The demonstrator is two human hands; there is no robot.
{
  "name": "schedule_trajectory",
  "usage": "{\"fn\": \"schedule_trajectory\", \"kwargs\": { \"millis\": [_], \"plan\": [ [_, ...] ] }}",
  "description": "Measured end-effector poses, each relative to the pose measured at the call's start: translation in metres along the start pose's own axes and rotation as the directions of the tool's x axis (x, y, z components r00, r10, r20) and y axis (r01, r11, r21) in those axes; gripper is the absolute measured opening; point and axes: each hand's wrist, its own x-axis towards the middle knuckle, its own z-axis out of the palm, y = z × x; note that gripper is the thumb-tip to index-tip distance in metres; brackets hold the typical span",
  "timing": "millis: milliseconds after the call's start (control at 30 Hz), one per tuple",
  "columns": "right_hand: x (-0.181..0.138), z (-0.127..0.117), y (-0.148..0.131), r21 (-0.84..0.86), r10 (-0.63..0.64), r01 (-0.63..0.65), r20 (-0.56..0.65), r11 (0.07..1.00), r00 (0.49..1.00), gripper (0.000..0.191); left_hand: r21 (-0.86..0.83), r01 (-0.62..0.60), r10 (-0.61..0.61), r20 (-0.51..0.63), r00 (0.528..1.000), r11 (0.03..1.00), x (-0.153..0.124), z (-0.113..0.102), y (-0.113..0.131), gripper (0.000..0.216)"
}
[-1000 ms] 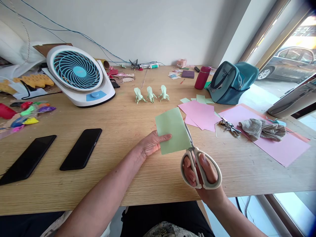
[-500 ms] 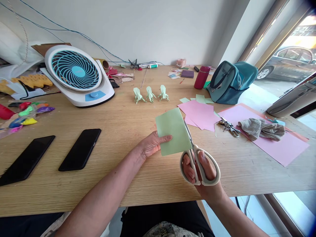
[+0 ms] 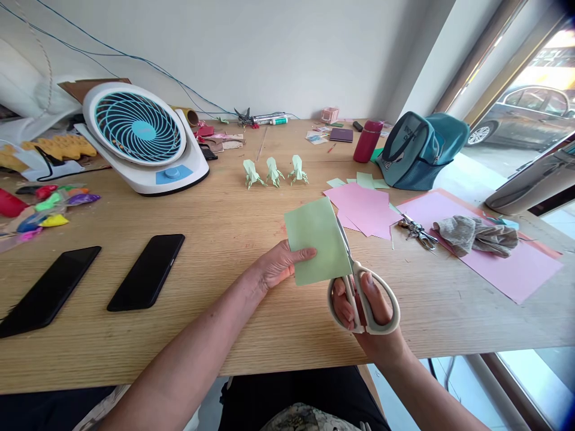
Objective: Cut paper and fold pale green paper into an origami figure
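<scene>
Between the thumb and fingers of my left hand (image 3: 284, 263) is a pale green sheet of paper (image 3: 317, 236), held by its left edge above the table. My right hand (image 3: 366, 305) has its fingers through the handles of cream-handled scissors (image 3: 376, 299). The blades lie along the paper's right edge, partly hidden behind it. Farther back stand three folded green paper figures (image 3: 274, 172) in a row. Pink paper sheets (image 3: 362, 208) lie beyond the scissors, with small green paper pieces (image 3: 366, 179) behind them.
On the left are two black phones (image 3: 146, 272) and a white fan (image 3: 144, 140). To the right lie a bunch of keys (image 3: 417, 231), a crumpled grey cloth (image 3: 476, 234) and a large pink sheet (image 3: 512, 269). A red bottle (image 3: 368, 141) and teal bag (image 3: 422, 149) stand behind.
The green paper has shifted very slightly right with my left hand. The scissor handles sit a touch higher and look slightly closer together.
</scene>
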Motion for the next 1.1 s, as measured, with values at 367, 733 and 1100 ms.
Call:
{"fn": "schedule_trajectory", "kwargs": {
  "millis": [367, 733, 1100],
  "plan": [
    [-0.003, -0.009, 0.003, -0.076, -0.028, 0.029, 0.013, 0.997, 1.000, 0.043, -0.030, -0.090, 0.088, -0.048, 0.995, 0.996, 0.000, -0.003, 0.008, 0.041],
    [-0.005, -0.005, 0.008, -0.124, 0.019, -0.014, 0.037, 0.992, 0.999, 0.046, -0.144, -0.170, 0.140, -0.199, 0.970, 0.975, 0.009, -0.010, 0.008, 0.027],
    [0.001, -0.002, 0.005, -0.132, -0.031, 0.030, -0.005, 0.991, 1.000, 0.047, -0.116, -0.130, 0.110, -0.162, 0.981, 0.985, 0.011, -0.013, 0.002, 0.032]
  ]
}}
